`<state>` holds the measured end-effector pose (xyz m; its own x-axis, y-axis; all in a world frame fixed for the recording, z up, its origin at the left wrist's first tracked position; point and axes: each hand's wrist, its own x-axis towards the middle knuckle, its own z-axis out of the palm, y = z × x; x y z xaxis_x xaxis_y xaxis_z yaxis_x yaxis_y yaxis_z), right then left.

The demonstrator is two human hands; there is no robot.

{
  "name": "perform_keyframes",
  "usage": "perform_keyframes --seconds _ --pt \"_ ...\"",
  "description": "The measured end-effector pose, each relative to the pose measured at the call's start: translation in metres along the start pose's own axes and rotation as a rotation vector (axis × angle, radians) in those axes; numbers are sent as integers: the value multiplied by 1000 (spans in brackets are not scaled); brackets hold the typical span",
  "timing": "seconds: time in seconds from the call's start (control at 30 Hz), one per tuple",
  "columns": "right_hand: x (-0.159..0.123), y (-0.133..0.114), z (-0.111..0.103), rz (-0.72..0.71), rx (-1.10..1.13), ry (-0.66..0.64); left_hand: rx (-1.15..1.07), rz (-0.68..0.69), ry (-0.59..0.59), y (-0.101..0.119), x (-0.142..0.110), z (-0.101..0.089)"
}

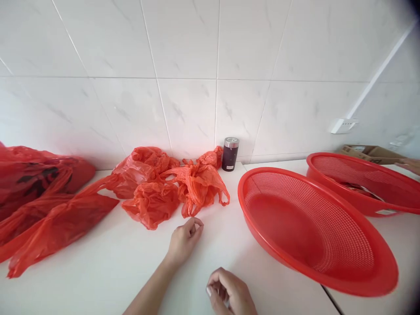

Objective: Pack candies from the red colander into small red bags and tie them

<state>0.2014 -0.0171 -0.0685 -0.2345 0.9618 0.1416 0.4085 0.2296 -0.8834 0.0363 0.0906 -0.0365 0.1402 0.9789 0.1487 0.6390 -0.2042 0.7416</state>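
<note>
My left hand (pixel 185 239) rests on the white table, its fingers curled in and thumb close to the index finger, with nothing seen in them. Just beyond its knuckles lies a crumpled red plastic bag (pixel 201 186). Lower and to the right, my right hand (pixel 232 292) is also curled, thumb towards the fingertips, and I see nothing in it. It is partly cut off by the bottom edge. To its right is a large red plastic basket (pixel 285 223) with mesh walls and a bare bottom. Neither hand touches the basket or the bags.
More red bags (pixel 155 201) lie by the wall, and a larger red bag (pixel 62 210) with dark marks spreads at left. A dark tumbler (pixel 230 154) stands against the tiles. Behind at right are a second basket (pixel 348 201), a cardboard box (pixel 377 153) and another person's hand (pixel 409 165).
</note>
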Motion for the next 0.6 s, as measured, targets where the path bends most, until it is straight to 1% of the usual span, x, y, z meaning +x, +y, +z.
perform_keyframes --seconds 0.07,0.13,0.23,0.3,0.37,0.43,0.47,0.5,0.53,0.6 --pt "-2 -1 -1 -52 1 3 -19 34 25 -2 -1 1" --pt "-4 -8 -5 -73 -14 -2 -22 67 73 -3 -2 0" --pt "1 -33 -18 -136 -38 -6 -2 131 198 -4 -4 -2" --pt "18 -56 -30 -219 -70 55 24 200 258 -3 -5 -2" --pt "50 -74 -40 -317 -135 174 54 295 260 -1 -5 -1" --pt "93 -80 -46 -385 -267 330 137 397 250 1 -5 0" --pt "117 -79 -48 -342 -379 404 187 435 254 2 -5 1" --pt "139 -75 -49 -246 -493 439 233 461 265 2 -6 2" --pt "159 -69 -49 -132 -574 432 275 476 285 3 -6 3" --pt "191 -59 -46 -45 -589 416 343 483 335 3 -7 5"
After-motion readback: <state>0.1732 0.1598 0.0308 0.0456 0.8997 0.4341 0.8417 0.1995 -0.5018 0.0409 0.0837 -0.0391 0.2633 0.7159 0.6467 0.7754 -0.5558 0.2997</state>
